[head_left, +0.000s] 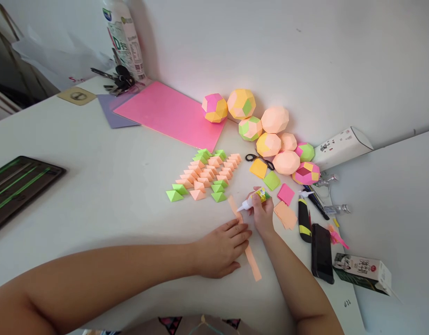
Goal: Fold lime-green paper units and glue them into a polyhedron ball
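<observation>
A long peach paper strip [253,264] lies slantwise on the white table. Across its middle my left hand [223,249] rests flat, fingers stretched out, pressing it down. My right hand [263,214] is wrapped round a small glue bottle [259,195], whose white nozzle points down and left at the strip's upper part. Whether the tip touches the paper I cannot tell. Just beyond stand rows of small folded paper pyramids, peach ones [205,174] in the middle and green ones [174,195] at the ends. Stacks of orange, green, pink and peach paper [286,215] lie right of my right hand.
Several faceted paper balls [274,119] sit along the wall, with black scissors [251,157] before them. A pink sheet [169,114] lies at the back. On the right are a cutter [304,218], a phone [322,251] and a drink carton [363,272]. A dark tablet [26,186] lies left.
</observation>
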